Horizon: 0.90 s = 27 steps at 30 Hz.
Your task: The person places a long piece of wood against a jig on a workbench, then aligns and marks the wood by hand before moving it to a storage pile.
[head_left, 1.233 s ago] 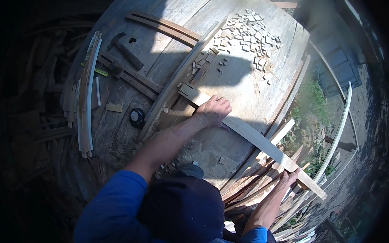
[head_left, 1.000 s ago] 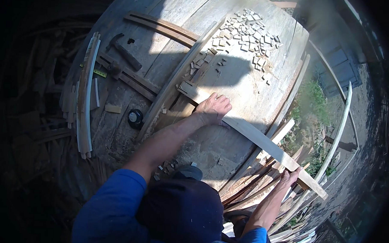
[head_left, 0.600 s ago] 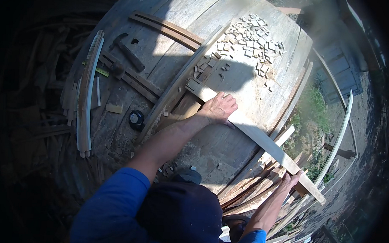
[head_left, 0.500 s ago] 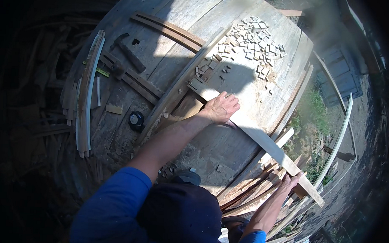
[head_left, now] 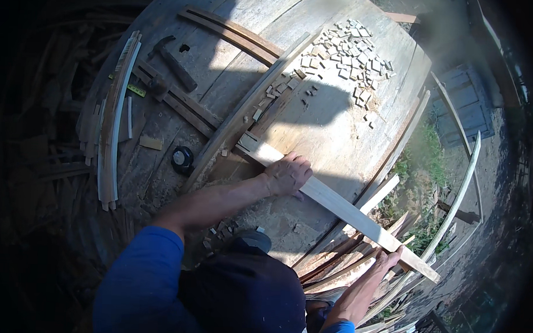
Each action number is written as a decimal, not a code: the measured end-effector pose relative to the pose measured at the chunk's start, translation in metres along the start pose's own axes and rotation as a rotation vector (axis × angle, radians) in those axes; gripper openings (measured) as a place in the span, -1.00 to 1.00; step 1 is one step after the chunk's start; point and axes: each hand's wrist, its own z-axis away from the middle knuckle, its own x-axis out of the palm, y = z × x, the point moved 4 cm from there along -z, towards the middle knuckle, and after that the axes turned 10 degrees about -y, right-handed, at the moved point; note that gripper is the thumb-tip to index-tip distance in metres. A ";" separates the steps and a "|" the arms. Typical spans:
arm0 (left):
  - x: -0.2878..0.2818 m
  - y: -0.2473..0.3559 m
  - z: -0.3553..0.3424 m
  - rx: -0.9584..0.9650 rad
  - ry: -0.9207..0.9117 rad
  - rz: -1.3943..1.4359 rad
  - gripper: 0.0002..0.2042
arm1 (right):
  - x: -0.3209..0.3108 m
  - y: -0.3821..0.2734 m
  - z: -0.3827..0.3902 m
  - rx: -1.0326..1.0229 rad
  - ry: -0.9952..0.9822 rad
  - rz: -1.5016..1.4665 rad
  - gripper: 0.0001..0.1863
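Observation:
A long pale wooden board point(head_left: 341, 209) slants from mid-table down to the lower right, its right end sticking out past the table edge. Near its upper left end, where slots are cut, my left hand point(head_left: 288, 175) is wrapped over it. My right hand point(head_left: 390, 256) grips the same board from below, close to its far right end. The slotted end lies by a long wooden rail point(head_left: 243, 111) that runs diagonally over the table.
Many small wood offcuts point(head_left: 355, 52) lie scattered at the table's far side. On the left are a hammer point(head_left: 175, 63), a tape measure point(head_left: 182, 158), slotted wooden bars point(head_left: 186, 109) and stacked strips point(head_left: 114, 126). More long strips point(head_left: 339, 260) lean at the table's lower right edge.
Both hands have drawn the board a little toward me and to the left. Its slotted end has come down along the rail, away from the offcuts.

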 end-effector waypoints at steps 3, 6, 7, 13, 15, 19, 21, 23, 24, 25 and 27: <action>-0.009 0.009 0.017 -0.065 -0.310 0.112 -0.37 | -0.030 0.018 0.009 0.092 0.015 -0.060 -0.56; 0.003 0.012 0.027 0.043 -0.282 0.177 -0.42 | -0.045 0.025 0.024 0.077 -0.005 -0.182 -0.43; -0.001 0.012 0.031 0.097 -0.255 0.133 -0.44 | -0.038 0.035 0.034 0.069 -0.012 -0.198 -0.40; -0.008 0.005 0.015 -0.061 -0.431 0.009 -0.49 | -0.056 0.033 0.006 0.064 -0.041 -0.150 -0.40; 0.006 0.004 0.019 -0.156 -0.184 0.029 -0.43 | -0.041 0.020 0.005 0.152 0.095 0.247 -0.40; -0.016 0.012 0.040 -0.103 0.369 -0.204 -0.28 | -0.002 0.027 0.031 -0.028 0.446 0.130 -0.46; -0.009 0.004 0.039 -0.089 0.186 -0.142 -0.24 | -0.004 0.021 0.030 -0.013 0.348 0.076 -0.43; 0.005 -0.005 0.044 -0.104 0.099 -0.116 -0.21 | 0.000 0.029 0.036 -0.025 0.321 0.117 -0.39; 0.007 -0.009 0.042 -0.115 0.123 -0.119 -0.21 | 0.005 0.028 0.039 -0.024 0.336 0.141 -0.39; 0.010 -0.013 0.039 -0.126 0.146 -0.122 -0.20 | 0.010 0.028 0.041 -0.021 0.352 0.166 -0.38; 0.012 -0.022 0.028 -0.119 0.062 -0.074 -0.23 | 0.015 0.027 0.040 -0.016 0.337 0.193 -0.36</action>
